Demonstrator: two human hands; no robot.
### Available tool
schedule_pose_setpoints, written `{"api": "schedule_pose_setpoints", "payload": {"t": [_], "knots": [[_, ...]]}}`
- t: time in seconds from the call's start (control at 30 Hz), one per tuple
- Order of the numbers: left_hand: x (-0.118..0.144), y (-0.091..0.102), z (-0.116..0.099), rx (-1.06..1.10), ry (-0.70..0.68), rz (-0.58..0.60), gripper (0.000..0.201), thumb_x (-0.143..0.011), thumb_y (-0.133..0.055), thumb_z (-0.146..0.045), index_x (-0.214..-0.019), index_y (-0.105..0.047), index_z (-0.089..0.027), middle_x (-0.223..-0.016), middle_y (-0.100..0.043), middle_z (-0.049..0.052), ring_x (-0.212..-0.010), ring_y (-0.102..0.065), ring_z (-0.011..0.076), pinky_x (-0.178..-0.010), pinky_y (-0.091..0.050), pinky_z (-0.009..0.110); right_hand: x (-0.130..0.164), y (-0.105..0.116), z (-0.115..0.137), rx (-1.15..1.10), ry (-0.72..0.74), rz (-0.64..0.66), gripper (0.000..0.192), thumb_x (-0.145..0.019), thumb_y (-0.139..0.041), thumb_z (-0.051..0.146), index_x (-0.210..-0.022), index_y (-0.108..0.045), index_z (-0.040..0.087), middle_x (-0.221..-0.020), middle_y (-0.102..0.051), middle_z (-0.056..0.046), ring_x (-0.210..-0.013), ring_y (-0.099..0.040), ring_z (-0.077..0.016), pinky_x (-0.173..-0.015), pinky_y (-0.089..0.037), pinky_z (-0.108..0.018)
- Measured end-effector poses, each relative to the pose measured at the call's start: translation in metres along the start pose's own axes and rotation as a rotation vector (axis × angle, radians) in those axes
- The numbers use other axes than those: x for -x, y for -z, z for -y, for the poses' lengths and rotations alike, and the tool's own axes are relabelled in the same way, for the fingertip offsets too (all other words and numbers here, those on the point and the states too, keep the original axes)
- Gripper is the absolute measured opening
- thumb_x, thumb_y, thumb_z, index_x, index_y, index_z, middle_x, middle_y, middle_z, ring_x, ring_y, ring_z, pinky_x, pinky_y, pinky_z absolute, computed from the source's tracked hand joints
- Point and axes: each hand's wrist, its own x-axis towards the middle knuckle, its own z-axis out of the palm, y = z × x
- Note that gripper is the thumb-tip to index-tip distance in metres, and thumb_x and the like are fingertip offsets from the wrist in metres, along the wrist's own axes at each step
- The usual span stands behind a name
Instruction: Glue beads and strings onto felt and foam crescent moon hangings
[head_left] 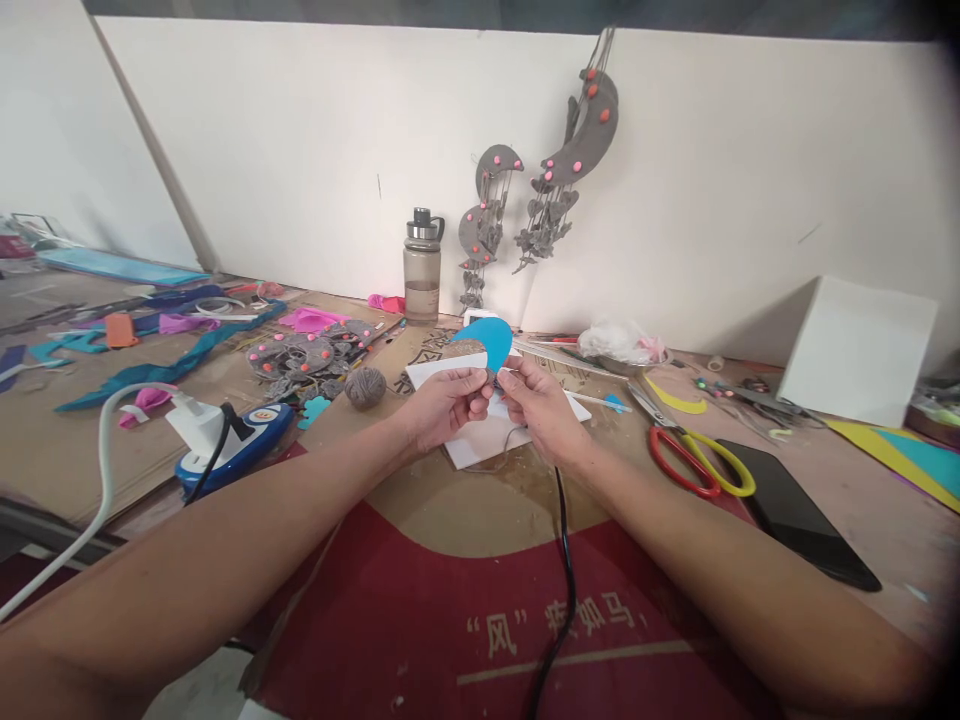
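A blue crescent-shaped piece [495, 338], flat like felt or foam, stands up between my two hands over a white sheet [480, 442]. My left hand [452, 405] pinches at its lower end, fingers closed. Close beside it, my right hand [546, 408] is also closed in a pinch at the same end; the small parts between the fingertips are hard to make out. A thin grey yarn strand [512, 437] hangs below my right hand onto the sheet. The grey yarn ball [365, 388] sits to the left of my left hand.
Red-and-yellow scissors [699, 462] and a black phone [795, 515] lie at right. A bottle [422, 270] stands at the back, near grey crescent hangings [592, 135] on the wall. A power strip [240, 450] is at left; a black cable [562, 560] crosses the cardboard.
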Motion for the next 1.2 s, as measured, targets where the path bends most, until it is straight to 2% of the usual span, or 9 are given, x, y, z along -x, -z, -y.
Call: {"api": "schedule_pose_setpoints", "payload": {"t": [0.1,0.3,0.83,1.0,1.1,1.2], "knots": [[-0.001,0.001,0.000,-0.051,-0.053,-0.023,0.024,-0.076,-0.075,-0.030,-0.070,-0.062,-0.010,-0.069,-0.056,0.001,-0.052,-0.045,0.0043,-0.051,-0.037,0.018,-0.001,0.001,0.000,-0.004,0.016,-0.037,0.044,-0.074,-0.069,0.049,-0.104,-0.058,0.019,-0.058,-0.039,0.009,-0.047,-0.024,-0.0060,-0.044,-0.016,-0.023],[-0.001,0.000,0.001,-0.132,-0.138,-0.073,0.026,-0.074,-0.076,-0.032,-0.069,-0.061,-0.011,-0.068,-0.058,0.001,-0.052,-0.046,0.0051,-0.052,-0.035,0.020,-0.003,0.003,-0.005,0.111,0.112,-0.112,0.034,-0.076,-0.068,0.048,-0.093,-0.058,0.020,-0.060,-0.045,0.007,-0.049,-0.030,-0.0066,-0.045,-0.020,-0.023],[0.000,-0.001,0.002,-0.103,-0.143,-0.046,0.026,-0.074,-0.077,-0.032,-0.071,-0.062,-0.011,-0.069,-0.059,0.001,-0.053,-0.047,0.0047,-0.052,-0.037,0.019,-0.004,0.003,-0.011,0.161,0.138,-0.137,0.028,-0.078,-0.066,0.048,-0.082,-0.061,0.020,-0.066,-0.053,0.003,-0.049,-0.032,-0.0070,-0.046,-0.024,-0.024],[0.001,-0.002,0.003,-0.104,-0.156,-0.051,0.024,-0.074,-0.077,-0.030,-0.071,-0.063,-0.011,-0.070,-0.060,0.001,-0.053,-0.047,0.0045,-0.053,-0.037,0.018,-0.001,0.001,-0.009,0.114,0.105,-0.110,0.029,-0.077,-0.068,0.047,-0.079,-0.059,0.020,-0.065,-0.049,0.004,-0.049,-0.028,-0.0059,-0.045,-0.019,-0.024],[0.000,-0.001,0.003,-0.097,-0.146,-0.034,0.024,-0.075,-0.076,-0.030,-0.070,-0.062,-0.011,-0.068,-0.059,0.001,-0.053,-0.047,0.0047,-0.053,-0.038,0.018,0.001,-0.001,-0.004,0.031,0.033,-0.071,0.030,-0.074,-0.071,0.046,-0.079,-0.058,0.019,-0.063,-0.045,0.005,-0.049,-0.026,-0.0052,-0.044,-0.017,-0.022],[-0.001,0.004,0.002,-0.069,-0.094,0.006,0.024,-0.077,-0.075,-0.030,-0.071,-0.062,-0.011,-0.068,-0.057,0.000,-0.054,-0.047,0.0043,-0.053,-0.038,0.018,0.002,-0.003,0.003,-0.081,-0.055,-0.005,0.034,-0.070,-0.075,0.044,-0.089,-0.058,0.021,-0.058,-0.039,0.008,-0.048,-0.022,-0.0051,-0.043,-0.015,-0.021]]}}
